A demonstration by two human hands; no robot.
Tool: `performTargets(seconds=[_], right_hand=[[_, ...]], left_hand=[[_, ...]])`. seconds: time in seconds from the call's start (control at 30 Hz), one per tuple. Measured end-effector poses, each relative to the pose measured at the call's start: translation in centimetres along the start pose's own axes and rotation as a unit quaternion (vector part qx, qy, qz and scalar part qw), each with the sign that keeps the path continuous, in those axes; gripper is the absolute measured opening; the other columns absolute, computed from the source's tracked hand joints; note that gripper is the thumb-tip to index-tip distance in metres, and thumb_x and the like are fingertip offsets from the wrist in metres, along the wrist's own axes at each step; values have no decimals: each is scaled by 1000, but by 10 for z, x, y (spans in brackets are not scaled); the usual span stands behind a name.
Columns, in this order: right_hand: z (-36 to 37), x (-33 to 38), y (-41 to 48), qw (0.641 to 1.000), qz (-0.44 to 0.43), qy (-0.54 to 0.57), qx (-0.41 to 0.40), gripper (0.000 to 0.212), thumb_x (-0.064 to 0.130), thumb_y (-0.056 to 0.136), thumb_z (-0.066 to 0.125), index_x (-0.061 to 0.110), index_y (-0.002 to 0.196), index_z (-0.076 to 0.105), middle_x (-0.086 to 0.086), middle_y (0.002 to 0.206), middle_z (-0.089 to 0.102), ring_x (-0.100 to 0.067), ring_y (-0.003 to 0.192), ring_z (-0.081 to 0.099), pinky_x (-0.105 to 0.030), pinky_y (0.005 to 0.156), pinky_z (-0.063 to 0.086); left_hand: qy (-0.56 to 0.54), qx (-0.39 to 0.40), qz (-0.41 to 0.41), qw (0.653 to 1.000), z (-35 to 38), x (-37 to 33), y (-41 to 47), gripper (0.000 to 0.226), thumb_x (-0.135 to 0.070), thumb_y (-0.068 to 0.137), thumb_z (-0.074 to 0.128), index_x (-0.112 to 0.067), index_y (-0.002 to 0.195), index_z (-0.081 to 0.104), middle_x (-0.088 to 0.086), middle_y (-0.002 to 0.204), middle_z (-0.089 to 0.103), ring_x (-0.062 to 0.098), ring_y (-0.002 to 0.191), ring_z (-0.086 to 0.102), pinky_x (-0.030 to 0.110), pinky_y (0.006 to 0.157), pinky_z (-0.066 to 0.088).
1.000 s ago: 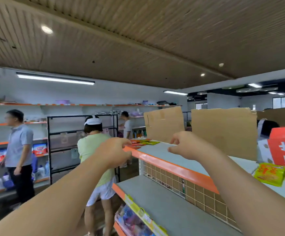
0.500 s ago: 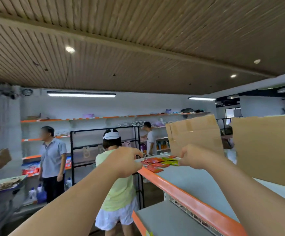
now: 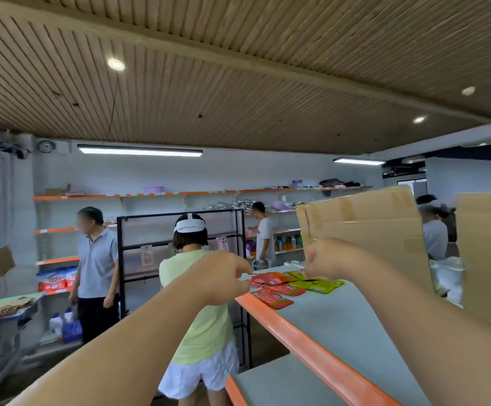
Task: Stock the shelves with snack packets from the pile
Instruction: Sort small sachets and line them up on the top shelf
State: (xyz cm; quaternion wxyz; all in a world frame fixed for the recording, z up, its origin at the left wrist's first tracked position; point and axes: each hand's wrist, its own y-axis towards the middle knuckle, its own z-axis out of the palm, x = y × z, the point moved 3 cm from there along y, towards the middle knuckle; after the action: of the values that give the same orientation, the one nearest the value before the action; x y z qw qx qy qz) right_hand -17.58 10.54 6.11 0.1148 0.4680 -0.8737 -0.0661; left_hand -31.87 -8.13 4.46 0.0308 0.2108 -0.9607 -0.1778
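Shop shelving lines the far wall. Nearer, a grey shelf with an orange lip carries the packets, red and yellow, lying flat in a loose cluster at its far end. The left hand and right hand are both curled at the cluster's edge; I cannot tell whether either pinches a packet. The packets look light, limp and slick, so a pinch at a sealed edge should serve best. Cardboard stands just behind them, blocking reach from the back. A person in green stands close by the shelf end.
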Motion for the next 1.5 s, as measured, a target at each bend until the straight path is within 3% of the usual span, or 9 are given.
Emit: performTargets(seconds=[0.1, 0.23, 0.43, 0.67, 0.8, 0.97, 1.1, 1.33, 1.5], right_hand=[[10, -3, 21, 1000, 9, -9, 2, 25, 38, 89, 64, 14, 93, 72, -6, 95, 69, -23, 87, 64, -33, 73, 52], [27, -12, 54, 999, 39, -38, -3, 29, 36, 82, 68, 11, 97, 72, -13, 100, 71, -24, 81, 63, -34, 67, 50], [41, -17, 97, 990, 96, -99, 44, 14, 36, 89, 69, 26, 98, 65, 6, 92, 60, -16, 88, 57, -25, 64, 41], [78, 3, 174, 977, 146, -117, 103, 40, 43, 90, 63, 17, 120, 68, -3, 120, 68, -25, 109, 63, -35, 92, 53], [93, 17, 206, 977, 144, -98, 119, 48, 47, 92, 64, 25, 135, 61, 4, 135, 59, -20, 119, 57, -32, 99, 47], [126, 16, 229, 981, 152, -57, 105, 54, 55, 86, 69, 32, 134, 57, 4, 128, 59, -18, 111, 56, -34, 95, 48], [137, 22, 229, 986, 123, 4, 109, 53, 49, 84, 75, 35, 133, 59, 12, 117, 58, -7, 105, 56, -26, 90, 48], [144, 30, 232, 986, 131, -46, 97, 45, 38, 86, 74, 29, 129, 63, 2, 121, 61, -15, 108, 58, -31, 93, 49], [142, 15, 228, 986, 157, -4, 52, 32, 32, 86, 67, 38, 118, 67, 17, 95, 60, 0, 82, 58, -22, 69, 47]], left_hand=[[-20, 10, 10, 1000, 18, 18, 23, 38, -41, 94, 58, -34, 131, 65, -11, 122, 65, 13, 110, 60, 34, 96, 51], [-60, 10, 35, 998, 48, 41, 71, 35, -42, 94, 60, -34, 128, 68, -10, 123, 66, 10, 106, 60, 31, 94, 50], [-101, 47, 102, 989, 99, 73, 150, 27, -45, 95, 60, -35, 117, 72, -16, 113, 68, 8, 99, 63, 34, 93, 53], [-185, 54, 151, 970, 153, 114, 241, 24, -44, 95, 62, -39, 117, 72, -19, 112, 66, 2, 95, 62, 20, 77, 48], [-208, 67, 170, 961, 179, 125, 272, 33, -50, 92, 62, -43, 124, 66, -15, 130, 61, 7, 106, 60, 28, 88, 50], [-250, 51, 188, 948, 210, 131, 282, 27, -42, 93, 60, -42, 118, 71, -18, 120, 66, 6, 108, 61, 29, 90, 51], [-290, 33, 184, 939, 221, 136, 285, 32, -52, 82, 62, -51, 113, 68, -20, 114, 65, 4, 104, 59, 29, 88, 52], [-306, 56, 212, 926, 225, 139, 285, 45, -55, 59, 57, -62, 103, 61, -18, 94, 63, 10, 93, 58, 30, 70, 44], [-346, 53, 200, 915, 225, 142, 285, 49, -52, 64, 65, -51, 113, 68, -17, 99, 66, 3, 91, 60, 26, 73, 50]])
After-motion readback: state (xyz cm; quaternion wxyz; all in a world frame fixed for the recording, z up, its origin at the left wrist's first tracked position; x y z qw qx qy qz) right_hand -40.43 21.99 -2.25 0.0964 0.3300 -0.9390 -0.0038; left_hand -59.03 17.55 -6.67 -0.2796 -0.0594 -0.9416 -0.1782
